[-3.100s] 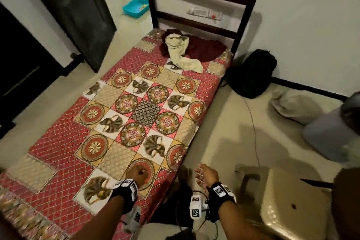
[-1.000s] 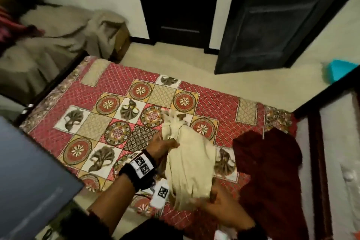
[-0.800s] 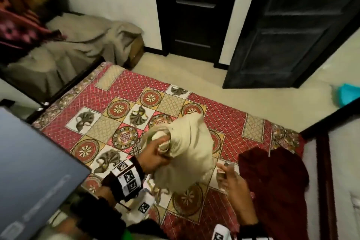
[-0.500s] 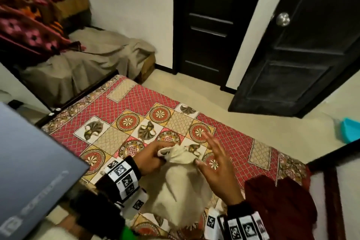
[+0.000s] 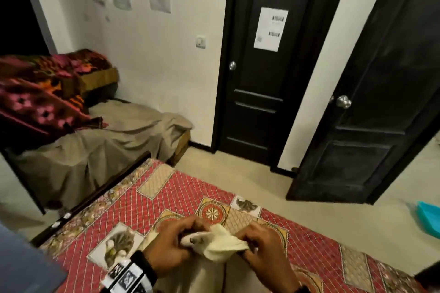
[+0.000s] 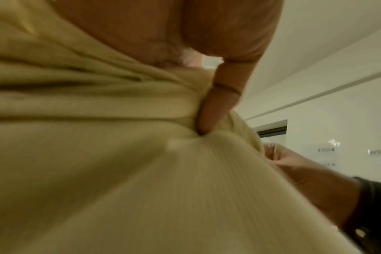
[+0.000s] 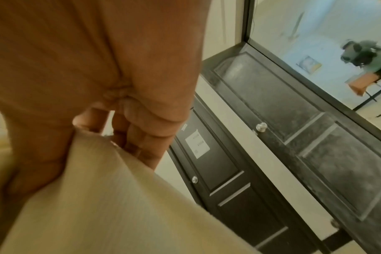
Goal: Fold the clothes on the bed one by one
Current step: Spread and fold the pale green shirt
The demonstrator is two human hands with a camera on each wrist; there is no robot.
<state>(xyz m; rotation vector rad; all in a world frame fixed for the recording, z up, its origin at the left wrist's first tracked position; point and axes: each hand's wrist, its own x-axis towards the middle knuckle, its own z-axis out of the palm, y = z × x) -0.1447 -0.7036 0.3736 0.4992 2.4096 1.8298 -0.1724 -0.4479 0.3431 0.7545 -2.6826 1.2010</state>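
A cream ribbed garment [image 5: 220,246] hangs bunched between my two hands above the red patterned bed cover [image 5: 166,200]. My left hand [image 5: 176,238] grips its top edge on the left, fingers curled into the cloth. My right hand [image 5: 258,242] pinches the same edge on the right. In the left wrist view the cream garment [image 6: 120,154] fills the frame with a finger [image 6: 215,110] pressed into it. In the right wrist view the cream garment [image 7: 98,197] drapes from the curled fingers [image 7: 141,141]. The dark red garment seen earlier is out of view.
A second bed under a beige sheet [image 5: 100,145] with a floral blanket [image 5: 40,93] stands at the left. Two dark doors [image 5: 262,78] face the bed across a strip of pale floor [image 5: 285,202]. A blue tub [image 5: 428,216] sits at the right edge.
My right hand, spread flat against the cream garment half a second ago, now pinches its top edge. Both hands have lifted it higher, and my head has tilted up towards the doors.
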